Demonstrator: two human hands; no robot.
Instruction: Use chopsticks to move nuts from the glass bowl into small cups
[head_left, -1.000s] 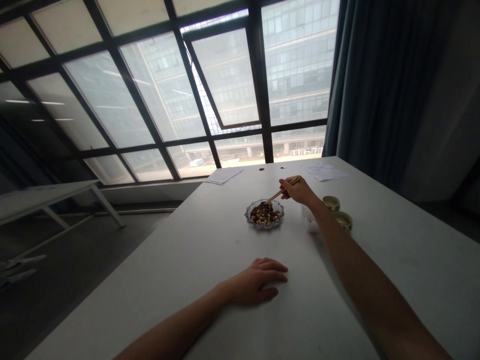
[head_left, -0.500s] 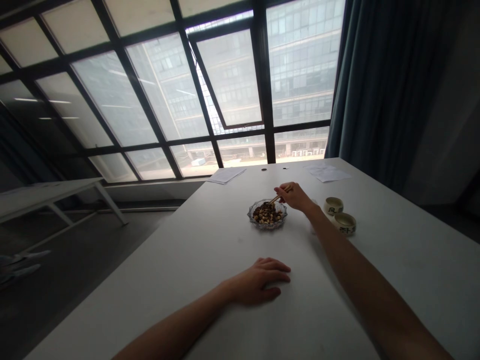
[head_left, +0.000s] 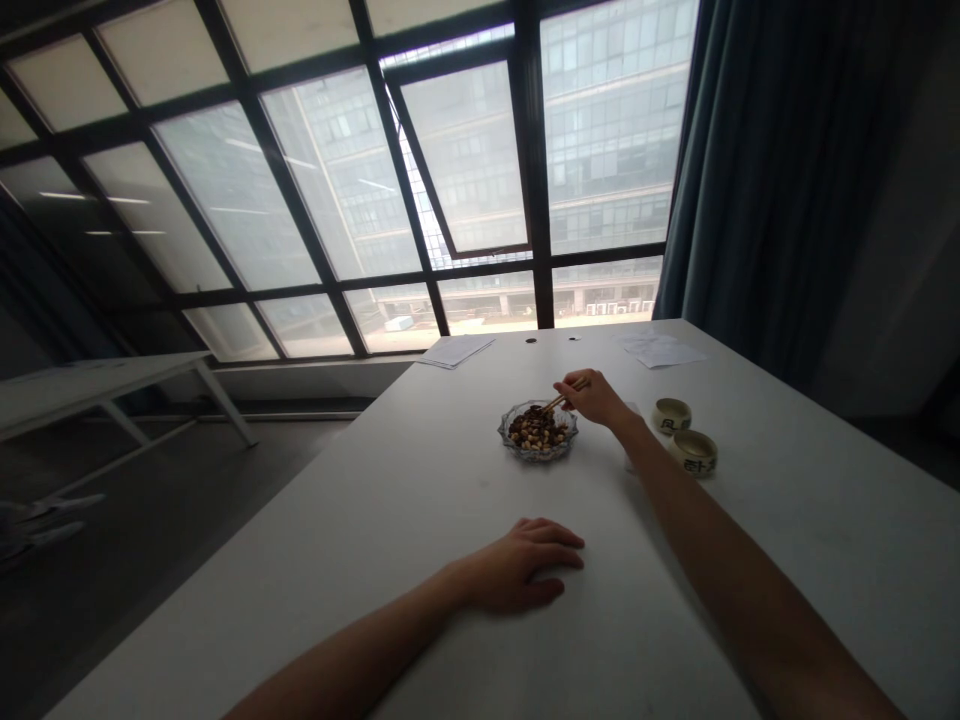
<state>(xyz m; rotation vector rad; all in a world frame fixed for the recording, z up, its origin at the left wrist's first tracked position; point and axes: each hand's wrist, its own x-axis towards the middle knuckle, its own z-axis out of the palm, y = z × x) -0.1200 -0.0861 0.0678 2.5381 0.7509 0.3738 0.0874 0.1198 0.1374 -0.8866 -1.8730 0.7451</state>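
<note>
A pair of wooden chopsticks (head_left: 564, 396) is pinched in my right hand (head_left: 594, 398), their tips down among the food at the back of a scalloped clear glass bowl (head_left: 504, 440). Pale, nut-like pieces and dark bits (head_left: 534, 430) fill the bowl; their exact kind is hard to make out. My left hand (head_left: 521, 565) lies on the white table (head_left: 420, 500) nearer to me, fingers stretched and holding nothing. To the right of my right forearm stand two small cream cups with dark characters, a farther cup (head_left: 670, 416) and a nearer cup (head_left: 694, 453).
Loose papers (head_left: 456, 350) lie at the far left edge of the table, with more sheets (head_left: 660, 348) at the far right. A pale object (head_left: 631, 452) is partly hidden behind my right forearm. Another white table (head_left: 105, 385) stands to the left, and a dark blue curtain (head_left: 750, 220) hangs at the right.
The whole view has shifted slightly. My right hand stays at the bowl with the chopsticks among the food; my left hand keeps its place on the table.
</note>
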